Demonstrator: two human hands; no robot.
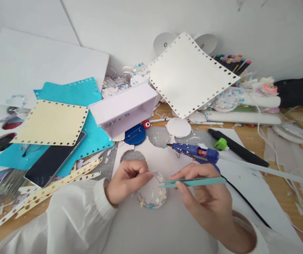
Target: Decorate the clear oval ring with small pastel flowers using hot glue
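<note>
My left hand [130,181] is closed, thumb and finger pinched at the upper left rim of a round wire ring [151,205] decorated with small yellow, white and blue pieces. Between the thumb and fingers of my right hand [205,197] is a pair of teal tweezers [201,182]. Their tips point left, over the ring's right side. Whether anything tiny sits between the tips I cannot tell. Just beyond my right hand lies a blue hot glue gun [193,151] with a clear glue stick in its back.
A lilac box [125,106] and a blue disc [135,135] stand beyond my hands. On the left are a phone [53,160], punched cream paper [53,121] and paper strips [59,183]. A black cutter [238,148] and a white cable [270,148] lie on the right.
</note>
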